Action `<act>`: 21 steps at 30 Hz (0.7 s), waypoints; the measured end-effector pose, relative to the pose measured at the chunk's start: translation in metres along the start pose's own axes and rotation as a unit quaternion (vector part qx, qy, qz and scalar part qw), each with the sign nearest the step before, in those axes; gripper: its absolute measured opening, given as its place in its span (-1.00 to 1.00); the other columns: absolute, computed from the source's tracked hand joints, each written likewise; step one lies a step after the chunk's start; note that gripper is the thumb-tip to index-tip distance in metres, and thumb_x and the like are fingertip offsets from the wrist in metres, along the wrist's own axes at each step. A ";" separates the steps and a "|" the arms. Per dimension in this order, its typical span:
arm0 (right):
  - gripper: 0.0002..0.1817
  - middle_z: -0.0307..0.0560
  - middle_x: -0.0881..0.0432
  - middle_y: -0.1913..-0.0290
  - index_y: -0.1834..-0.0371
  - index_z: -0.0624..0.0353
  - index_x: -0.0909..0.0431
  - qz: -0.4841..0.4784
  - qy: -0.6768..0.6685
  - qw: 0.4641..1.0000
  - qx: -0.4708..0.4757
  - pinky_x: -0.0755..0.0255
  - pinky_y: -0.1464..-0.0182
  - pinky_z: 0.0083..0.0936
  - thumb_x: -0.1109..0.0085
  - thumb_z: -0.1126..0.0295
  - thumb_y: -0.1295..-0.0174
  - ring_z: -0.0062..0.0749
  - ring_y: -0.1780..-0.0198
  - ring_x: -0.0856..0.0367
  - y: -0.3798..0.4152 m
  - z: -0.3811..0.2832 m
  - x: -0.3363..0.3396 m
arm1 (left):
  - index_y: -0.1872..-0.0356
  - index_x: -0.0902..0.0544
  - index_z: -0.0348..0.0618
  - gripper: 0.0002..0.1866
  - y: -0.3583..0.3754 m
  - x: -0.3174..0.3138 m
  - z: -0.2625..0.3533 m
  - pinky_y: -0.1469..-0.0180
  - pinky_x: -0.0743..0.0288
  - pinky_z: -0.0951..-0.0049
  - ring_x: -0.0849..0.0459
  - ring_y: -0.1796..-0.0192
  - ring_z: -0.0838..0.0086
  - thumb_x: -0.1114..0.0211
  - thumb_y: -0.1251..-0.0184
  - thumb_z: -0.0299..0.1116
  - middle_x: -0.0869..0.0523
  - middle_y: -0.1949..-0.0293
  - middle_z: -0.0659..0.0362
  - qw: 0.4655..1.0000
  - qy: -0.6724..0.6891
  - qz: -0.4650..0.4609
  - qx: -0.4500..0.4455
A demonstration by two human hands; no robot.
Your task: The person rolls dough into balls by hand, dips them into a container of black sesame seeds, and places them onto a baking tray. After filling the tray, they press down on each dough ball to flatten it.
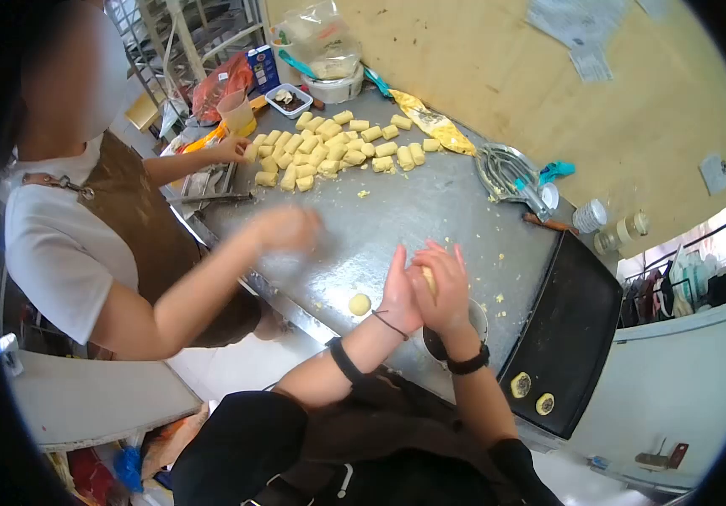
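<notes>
We held both forearms out across the near edge of the tabletop (439,207), angled inward, fingers pointing up toward its far edge; our left hand (400,295) stood tilted against our right hand (445,295), which leaned over it from the other side. Our palms were pressed close together around a pale yellow piece of dough (429,277), partly hidden between them, and we could not tell how far our left fingers curled. Under our right wrist, by the near edge, a bowl (484,320) with dark contents was half covered by our arm. A dough ball (360,304) lay nearby, toward the left edge. Beyond, many cut dough pieces (317,152) were scattered toward the far left corner, where a co-worker's hand (232,150) reached them; the other hand (285,228) was blurred above the tabletop. At the right edge, a black tray (567,320) carried two flattened rounds (521,385) in its near end
</notes>
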State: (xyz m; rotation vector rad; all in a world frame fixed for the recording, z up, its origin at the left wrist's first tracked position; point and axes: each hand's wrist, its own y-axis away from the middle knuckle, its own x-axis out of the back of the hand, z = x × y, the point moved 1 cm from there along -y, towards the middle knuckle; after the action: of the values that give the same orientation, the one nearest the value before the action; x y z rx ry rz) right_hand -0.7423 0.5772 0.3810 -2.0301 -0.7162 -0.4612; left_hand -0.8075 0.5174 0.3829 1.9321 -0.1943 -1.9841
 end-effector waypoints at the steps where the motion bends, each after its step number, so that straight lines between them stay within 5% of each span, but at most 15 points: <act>1: -0.71 0.15 -0.62 0.21 0.17 0.23 -0.57 -0.025 -0.004 1.000 0.009 -0.41 0.05 -0.14 -0.21 0.26 -0.13 0.08 0.12 -0.53 0.001 0.000 -0.008 | -0.17 -0.41 -0.10 -0.29 -0.003 0.016 0.006 -0.38 -0.18 0.20 -0.37 -0.32 0.26 0.38 -0.42 0.27 -0.47 -0.20 0.08 0.996 0.045 -0.074 0.008; 3: -0.77 0.08 -0.60 0.23 0.23 0.20 -0.56 -0.072 -0.003 0.997 0.023 -0.32 -0.05 -0.12 -0.18 0.29 -0.13 0.02 0.09 -0.52 -0.004 0.001 -0.027 | -0.15 -0.43 -0.13 -0.27 -0.021 0.062 0.022 -0.37 -0.19 0.18 -0.38 -0.31 0.23 0.39 -0.41 0.29 -0.48 -0.19 0.04 0.966 0.129 -0.223 0.020; 6: -0.89 -0.07 -0.55 0.27 0.38 0.13 -0.52 -0.110 0.010 0.993 0.042 -0.16 -0.31 -0.07 -0.12 0.34 -0.13 -0.17 0.05 -0.53 -0.005 0.002 -0.060 | -0.15 -0.45 -0.13 -0.27 -0.018 0.073 0.048 -0.35 -0.23 0.14 -0.40 -0.29 0.20 0.36 -0.40 0.29 -0.48 -0.21 0.03 0.999 -0.002 0.012 -0.052; 14: -0.89 -0.13 -0.44 0.46 0.55 0.08 -0.45 -0.090 0.003 0.994 0.063 -0.24 -0.25 -0.16 -0.13 0.39 -0.08 -0.21 0.26 -0.49 0.014 -0.001 -0.098 | -0.13 -0.45 -0.32 -0.18 -0.008 0.102 0.059 -0.32 -0.28 0.22 -0.46 -0.24 0.21 0.49 -0.42 0.27 -0.52 -0.15 -0.06 0.994 -0.020 0.082 -0.063; 17: -0.85 -0.10 -0.55 0.27 0.27 0.11 -0.53 -0.151 0.050 0.986 0.039 -0.20 -0.30 -0.15 -0.06 0.31 -0.19 -0.23 0.08 -0.54 0.022 0.010 -0.097 | -0.13 -0.45 -0.25 -0.20 -0.008 0.096 0.056 -0.31 -0.29 0.23 -0.46 -0.24 0.23 0.42 -0.41 0.29 -0.52 -0.15 -0.01 0.994 -0.023 0.088 -0.061; 20: -0.62 0.19 -0.60 0.09 0.04 0.28 -0.54 -0.093 0.000 0.996 0.019 -0.42 -0.04 -0.19 -0.25 0.30 -0.12 0.06 0.01 -0.54 0.005 -0.006 -0.079 | -0.10 -0.46 -0.16 -0.25 -0.016 0.097 0.053 -0.26 -0.33 0.27 -0.48 -0.21 0.27 0.35 -0.40 0.31 -0.55 -0.13 0.06 0.995 -0.055 0.041 -0.075; 21: -0.58 0.15 -0.55 0.02 -0.04 0.27 -0.47 -0.051 -0.099 0.992 -0.065 -0.36 -0.10 -0.20 -0.12 0.25 -0.18 0.00 -0.05 -0.49 0.002 -0.008 -0.075 | -0.11 -0.46 -0.17 -0.29 -0.024 0.108 0.054 -0.26 -0.32 0.29 -0.48 -0.21 0.27 0.36 -0.42 0.27 -0.54 -0.12 0.07 0.987 -0.129 -0.005 -0.094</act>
State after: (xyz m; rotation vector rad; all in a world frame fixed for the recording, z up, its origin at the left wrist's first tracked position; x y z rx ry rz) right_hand -0.7985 0.5462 0.3416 -2.1895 -0.9340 -0.3763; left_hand -0.8641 0.4937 0.2766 1.5622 -0.0596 -2.1701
